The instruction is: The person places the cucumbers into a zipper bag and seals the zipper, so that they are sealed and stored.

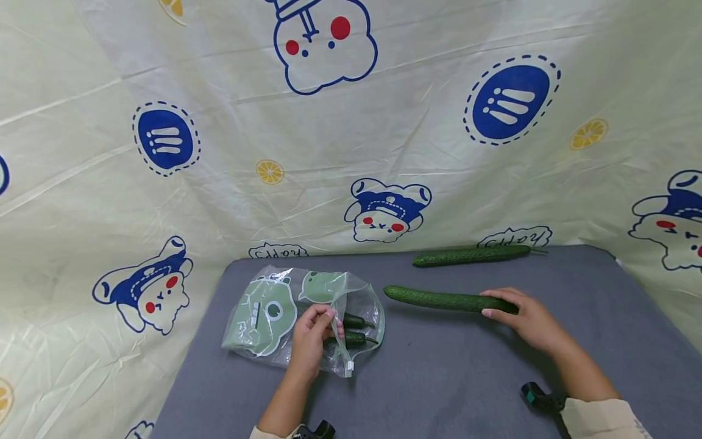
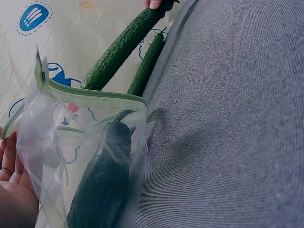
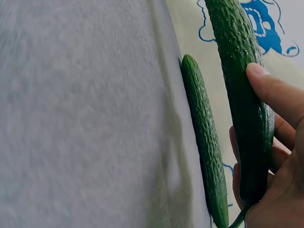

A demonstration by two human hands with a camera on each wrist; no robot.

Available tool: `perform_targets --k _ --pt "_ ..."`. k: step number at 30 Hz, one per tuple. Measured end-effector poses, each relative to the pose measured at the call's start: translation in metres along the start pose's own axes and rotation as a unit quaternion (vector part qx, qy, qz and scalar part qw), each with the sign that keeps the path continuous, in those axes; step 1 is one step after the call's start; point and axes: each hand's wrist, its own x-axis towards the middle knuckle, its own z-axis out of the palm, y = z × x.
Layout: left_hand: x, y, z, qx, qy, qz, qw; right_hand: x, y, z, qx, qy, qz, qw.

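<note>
My right hand [image 1: 529, 317] grips a long green cucumber [image 1: 433, 299] near its stem end, and its far tip points left toward the bag's mouth. In the right wrist view the thumb and fingers [image 3: 273, 90] wrap around this cucumber [image 3: 242, 95]. My left hand [image 1: 315, 338] pinches the edge of a clear zip bag [image 1: 296, 360] with green cartoon prints, holding its mouth partly open. Inside the bag lie cucumbers [image 1: 356, 321], their stem ends toward the opening. The left wrist view shows the bag's green zip rim [image 2: 95, 96] with a dark cucumber [image 2: 102, 185] behind the film.
Another cucumber [image 1: 471, 256] lies along the back edge of the grey table [image 1: 439, 384]. Behind it hangs a pale curtain [image 1: 230, 201] printed with cartoon figures. A black wrist camera [image 1: 540, 397] sits by the right sleeve.
</note>
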Motion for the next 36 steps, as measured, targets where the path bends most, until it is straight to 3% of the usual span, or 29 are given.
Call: perform_targets --k 18,36 --pt "0.002 -0.001 0.0 0.001 -0.003 0.002 1.0 0.005 -0.025 0.026 -0.027 0.007 -0.04 0.999" --pt "0.001 -0.002 0.0 0.002 -0.001 -0.001 1.0 0.011 -0.041 0.049 -0.027 0.005 -0.039 0.999"
